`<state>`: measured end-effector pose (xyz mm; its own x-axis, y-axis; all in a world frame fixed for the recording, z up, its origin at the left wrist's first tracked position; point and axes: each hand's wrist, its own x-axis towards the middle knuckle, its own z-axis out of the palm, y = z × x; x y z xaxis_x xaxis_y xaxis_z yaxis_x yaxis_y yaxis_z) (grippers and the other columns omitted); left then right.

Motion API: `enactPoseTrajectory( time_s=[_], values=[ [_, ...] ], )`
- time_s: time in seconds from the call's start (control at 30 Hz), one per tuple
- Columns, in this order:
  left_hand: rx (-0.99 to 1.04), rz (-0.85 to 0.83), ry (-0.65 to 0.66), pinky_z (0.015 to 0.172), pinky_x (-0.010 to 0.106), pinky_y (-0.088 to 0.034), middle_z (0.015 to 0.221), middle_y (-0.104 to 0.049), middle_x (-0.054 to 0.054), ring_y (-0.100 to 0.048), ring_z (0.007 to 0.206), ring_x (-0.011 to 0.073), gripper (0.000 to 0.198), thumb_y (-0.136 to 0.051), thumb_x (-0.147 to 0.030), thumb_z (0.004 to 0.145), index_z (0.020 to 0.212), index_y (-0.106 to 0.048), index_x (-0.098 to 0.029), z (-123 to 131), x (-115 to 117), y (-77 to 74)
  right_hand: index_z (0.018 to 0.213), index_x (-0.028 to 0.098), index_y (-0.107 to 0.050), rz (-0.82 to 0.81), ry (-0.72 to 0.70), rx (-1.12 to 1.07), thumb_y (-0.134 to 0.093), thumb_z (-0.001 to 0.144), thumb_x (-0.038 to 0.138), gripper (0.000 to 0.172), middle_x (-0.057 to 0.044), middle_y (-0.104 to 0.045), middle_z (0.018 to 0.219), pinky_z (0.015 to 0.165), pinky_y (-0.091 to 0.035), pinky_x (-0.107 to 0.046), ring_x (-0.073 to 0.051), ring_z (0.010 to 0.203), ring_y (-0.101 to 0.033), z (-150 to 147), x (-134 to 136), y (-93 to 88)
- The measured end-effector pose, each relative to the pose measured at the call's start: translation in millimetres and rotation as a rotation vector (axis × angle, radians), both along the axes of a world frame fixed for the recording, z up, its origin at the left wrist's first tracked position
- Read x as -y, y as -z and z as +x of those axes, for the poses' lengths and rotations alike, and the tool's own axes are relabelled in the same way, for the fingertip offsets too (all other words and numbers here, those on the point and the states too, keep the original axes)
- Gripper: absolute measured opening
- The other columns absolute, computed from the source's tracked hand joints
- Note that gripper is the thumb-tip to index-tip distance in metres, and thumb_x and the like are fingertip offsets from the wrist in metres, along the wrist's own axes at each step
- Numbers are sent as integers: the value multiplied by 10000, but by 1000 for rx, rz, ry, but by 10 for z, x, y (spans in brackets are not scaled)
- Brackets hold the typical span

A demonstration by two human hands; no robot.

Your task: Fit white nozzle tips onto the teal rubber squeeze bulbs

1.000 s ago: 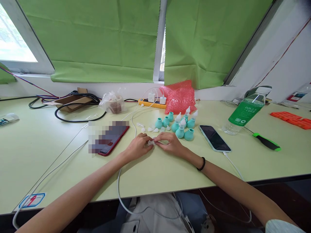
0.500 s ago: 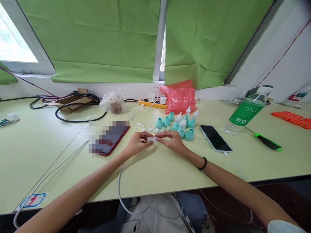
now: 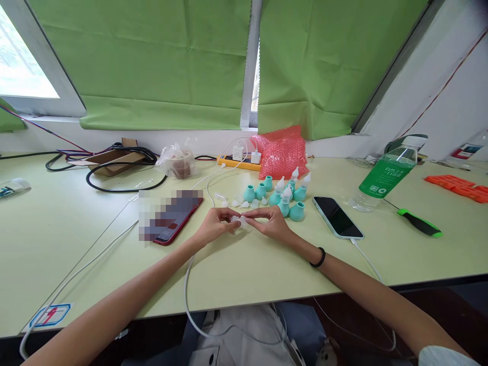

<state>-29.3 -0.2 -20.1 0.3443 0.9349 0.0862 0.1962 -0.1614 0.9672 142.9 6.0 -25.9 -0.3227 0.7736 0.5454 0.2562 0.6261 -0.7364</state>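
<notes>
1. Brown cardboard box (image 3: pixel 114 163), one, at the left of the far edge of the desk (image 3: pixel 267 269): black cable (image 3: pixel 143 153) coiled in and over it.
2. Clear plastic bag (image 3: pixel 168 154), one, near the far edge: brown tub (image 3: pixel 180 168) inside; tub contents not discernible.
3. Red-cased phone (image 3: pixel 173 230), one, lying left of the hands.
4. Left hand (image 3: pixel 215 225): thumb and fingers pinching the left end of a translucent piece (image 3: pixel 241 220), mid-desk.
5. Said piece lies between both sets of fingertips; one part or two joined, cannot tell.
6. Small translucent parts (image 3: pixel 245 204), several, just beyond the hands towards the far edge; too small to count exactly.
7. Right hand (image 3: pixel 272 223): thumb and fingers pinching the piece's right end.
8. Teal bulbs (image 3: pixel 275 199), eight counted: four bearing translucent tips, four with open necks.
9. Pale-cased phone (image 3: pixel 337 217), one, white cable plugged in.
10. Green-labelled bottle (image 3: pixel 387 178), one, towards the far right corner; fill level unclear.
11. Screwdriver (image 3: pixel 418 223), one, towards the right edge.
</notes>
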Motion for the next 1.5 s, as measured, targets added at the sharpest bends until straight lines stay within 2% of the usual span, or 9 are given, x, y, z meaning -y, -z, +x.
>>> enactPoseTrajectory(
  time_s=[0.27, 0.73, 0.93, 1.1, 1.2, 1.37, 1.43, 1.5],
  values=[
    [-21, -6, -6, 537, 232, -480, 685, -583, 42, -531, 560, 100, 244, -598, -244, 626, 815, -616, -91, 1, 13, -20, 762, 229, -672, 171, 79, 64, -588, 672, 221, 124, -8, -677, 742, 625, -517, -274, -169, 678, -635, 18, -12, 37],
    [-34, 42, -4, 526, 228, -460, 758, -612, 62, -547, 541, 100, 248, -592, -278, 638, 807, -616, -99, -26, -41, 77, 806, 230, -644, 428, 19, 213, -533, 731, 210, 136, -16, -673, 736, 595, -490, -246, -140, 662, -619, 74, -94, 115],
    [-23, 5, -14, 510, 218, -442, 698, -602, 47, -530, 500, 87, 261, -614, -271, 619, 807, -611, -91, -13, -31, 41, 821, 223, -626, 648, -24, 389, -476, 768, 151, 174, -28, -670, 805, 672, -502, -255, -132, 748, -617, 100, -108, 96],
    [-13, -29, -29, 496, 212, -431, 652, -595, 34, -519, 476, 83, 276, -631, -278, 600, 799, -610, -89, -3, -25, 26, 822, 171, -616, 881, -24, 497, -459, 769, 97, 182, -51, -668, 824, 663, -514, -268, -144, 762, -612, 103, -89, 44],
    [-13, -38, -25, 492, 211, -428, 633, -590, 29, -514, 473, 84, 276, -631, -289, 600, 793, -613, -93, -7, -30, 40, 812, 132, -610, 967, -12, 542, -459, 762, 67, 173, -69, -668, 810, 637, -517, -282, -158, 756, -608, 92, -86, 39],
    [-8, 4, -14, 491, 213, -427, 644, -588, 33, -512, 483, 88, 268, -619, -302, 615, 788, -614, -97, -20, -44, 80, 812, 109, -607, 969, -29, 523, -486, 733, 39, 161, -80, -666, 792, 633, -512, -277, -162, 747, -605, 76, -84, 73],
    [-22, 31, -14, 496, 216, -429, 640, -589, 33, -516, 494, 94, 267, -619, -300, 614, 790, -616, -99, -26, -46, 90, 811, 131, -610, 901, -51, 473, -502, 729, 63, 152, -66, -668, 785, 641, -510, -273, -156, 739, -606, 59, -64, 88],
    [-34, 55, -17, 499, 217, -431, 625, -586, 30, -519, 506, 99, 262, -621, -289, 611, 792, -618, -100, -30, -46, 91, 809, 157, -614, 743, -40, 356, -529, 721, 112, 129, -49, -668, 759, 626, -510, -259, -143, 706, -609, 32, -33, 96]
  ],
)
